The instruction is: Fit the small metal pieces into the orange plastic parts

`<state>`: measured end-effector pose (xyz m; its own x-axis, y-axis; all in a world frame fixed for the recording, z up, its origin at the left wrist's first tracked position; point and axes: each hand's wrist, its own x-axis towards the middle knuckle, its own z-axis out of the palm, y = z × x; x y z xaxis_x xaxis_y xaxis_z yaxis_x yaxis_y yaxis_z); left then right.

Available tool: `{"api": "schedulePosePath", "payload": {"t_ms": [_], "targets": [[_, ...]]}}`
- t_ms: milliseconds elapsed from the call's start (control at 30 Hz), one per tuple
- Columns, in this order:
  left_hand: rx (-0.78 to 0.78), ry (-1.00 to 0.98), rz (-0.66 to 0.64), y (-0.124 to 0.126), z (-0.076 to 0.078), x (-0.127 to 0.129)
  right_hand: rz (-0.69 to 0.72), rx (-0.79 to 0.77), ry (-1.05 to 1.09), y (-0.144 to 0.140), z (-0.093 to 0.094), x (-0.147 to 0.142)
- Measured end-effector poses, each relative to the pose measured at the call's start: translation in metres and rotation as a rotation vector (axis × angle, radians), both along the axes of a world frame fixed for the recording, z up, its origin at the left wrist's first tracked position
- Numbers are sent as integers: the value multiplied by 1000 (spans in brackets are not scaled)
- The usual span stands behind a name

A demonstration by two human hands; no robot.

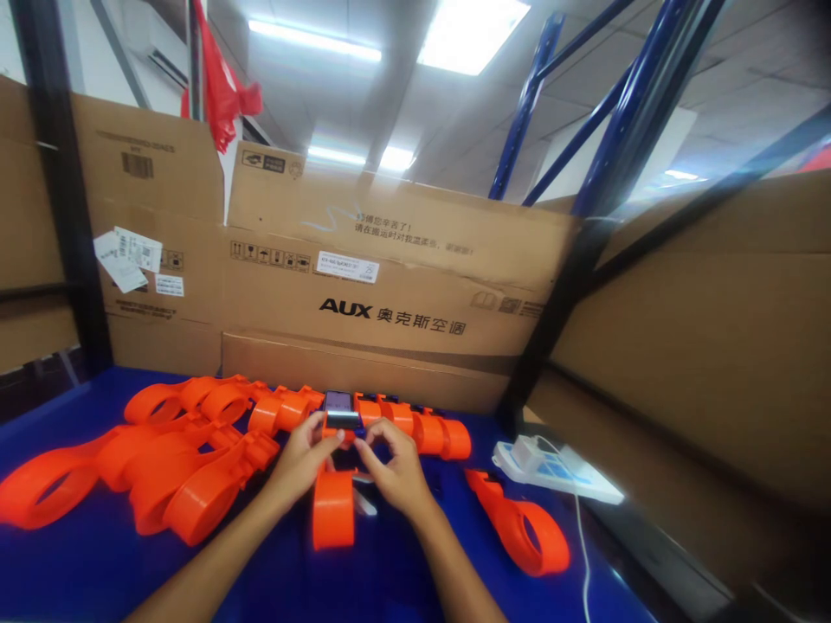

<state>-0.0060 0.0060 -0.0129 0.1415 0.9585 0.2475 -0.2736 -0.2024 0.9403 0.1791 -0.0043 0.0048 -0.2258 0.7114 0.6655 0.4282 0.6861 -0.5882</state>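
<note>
While both hands meet over the middle of the blue table point(97, 554), the left hand point(299, 460) pinches the near left corner of a small dark block point(341, 410) and the right hand point(393, 472) curls its fingertips against the block's right side and the orange plastic part point(333, 509) standing under it. Neither hand is relaxed; each grips with the fingertips only.

That light grip is the weak point, as I judge it: the block sits on top of an upright orange piece, and a sideways push from either thumb could tip the piece or let the block slip off toward the row of orange parts point(415, 428) just behind. The heap of orange loops point(162, 467) toward the left edge lies close to the left forearm and could be swept along by it. Near the right edge, a white power strip point(558, 472) trails a thin cable point(580, 528) past a lone orange loop point(519, 528); a snag there could drag it.

The cardboard box point(389, 285) along the far edge reads "AUX" with Chinese characters; its white label point(347, 266) and the stickers point(130, 255) to the left are too small to read.
</note>
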Motion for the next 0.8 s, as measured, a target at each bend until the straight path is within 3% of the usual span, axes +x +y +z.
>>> {"api": "schedulePosePath", "payload": {"t_ms": [567,667,800], "targets": [[-29,-19,-35,-1,0,1,61,19,-90,-11,11,-1],[-48,-75,-73,-3,2,1,77,18,2,-7,6,0],[-84,-154,-65,-7,7,1,82,-92,301,0,1,-2]]}}
